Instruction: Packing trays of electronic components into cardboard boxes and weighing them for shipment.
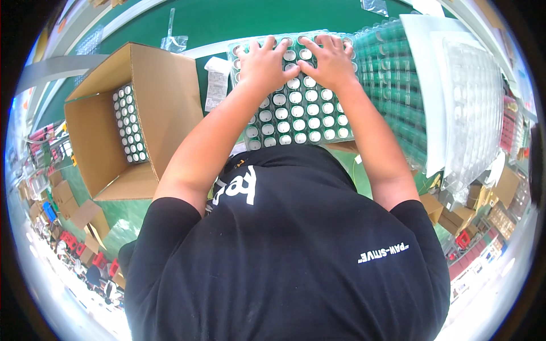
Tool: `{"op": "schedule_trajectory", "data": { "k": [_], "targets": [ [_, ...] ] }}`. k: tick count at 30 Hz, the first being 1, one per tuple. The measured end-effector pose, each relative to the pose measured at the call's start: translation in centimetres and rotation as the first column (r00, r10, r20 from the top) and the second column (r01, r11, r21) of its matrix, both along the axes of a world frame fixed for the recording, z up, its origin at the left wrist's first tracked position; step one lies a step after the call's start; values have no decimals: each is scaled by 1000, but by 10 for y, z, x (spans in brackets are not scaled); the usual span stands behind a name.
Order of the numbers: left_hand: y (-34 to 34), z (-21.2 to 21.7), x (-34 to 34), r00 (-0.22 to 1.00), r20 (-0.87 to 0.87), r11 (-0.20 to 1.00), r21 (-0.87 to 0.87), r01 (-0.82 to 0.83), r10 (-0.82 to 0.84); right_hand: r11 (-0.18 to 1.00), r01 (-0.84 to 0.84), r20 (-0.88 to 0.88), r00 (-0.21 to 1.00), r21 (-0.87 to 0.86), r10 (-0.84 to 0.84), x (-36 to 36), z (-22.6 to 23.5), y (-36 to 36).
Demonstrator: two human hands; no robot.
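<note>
While both hands lie palm down over the far part of the clear tray [350, 134], its loading looks all but done, as far as one can judge; every cell in the near rows seems to hold a white-topped piece [298, 125], though the cells under the palms are hidden and any gap there cannot be told. The left hand [263, 65] and the right hand [330, 61] have their fingers spread wide, thumbs close together; neither appears to grip anything. The tray rests on the green table [244, 23], in front of the person's body; to its left stands an open carton [165, 102], with a block of similar pieces [129, 122] deep inside and room left above them; to its right is a stack of clear trays [389, 85], seemingly unfilled, with white sheets [424, 85] standing just beyond it.
</note>
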State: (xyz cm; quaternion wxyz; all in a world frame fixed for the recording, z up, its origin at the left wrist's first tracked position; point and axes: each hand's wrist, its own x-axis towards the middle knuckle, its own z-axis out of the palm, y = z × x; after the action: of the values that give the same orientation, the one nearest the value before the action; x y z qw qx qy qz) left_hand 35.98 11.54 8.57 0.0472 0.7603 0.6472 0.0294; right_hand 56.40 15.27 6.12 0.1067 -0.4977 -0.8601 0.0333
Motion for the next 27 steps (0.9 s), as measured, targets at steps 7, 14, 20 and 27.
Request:
{"op": "schedule_trajectory", "data": {
  "k": [7,14,20,27],
  "targets": [
    [5,9,1,998,58,984,-174,-27,38,991,49,18,999,-127,-47,-2,11,1],
    [-79,16,-46,868,482,930,252,-267,119,968,249,-409,881,-24,-237,31,24,-64],
    [-132,-73,-43,56,807,758,-526,-387,589,658,488,-326,601,-573,-730,74,-24,-64],
    [-138,-74,-41,106,809,750,-476,-459,578,611,447,-197,678,-654,-708,80,-15,-39]
  ]
}}
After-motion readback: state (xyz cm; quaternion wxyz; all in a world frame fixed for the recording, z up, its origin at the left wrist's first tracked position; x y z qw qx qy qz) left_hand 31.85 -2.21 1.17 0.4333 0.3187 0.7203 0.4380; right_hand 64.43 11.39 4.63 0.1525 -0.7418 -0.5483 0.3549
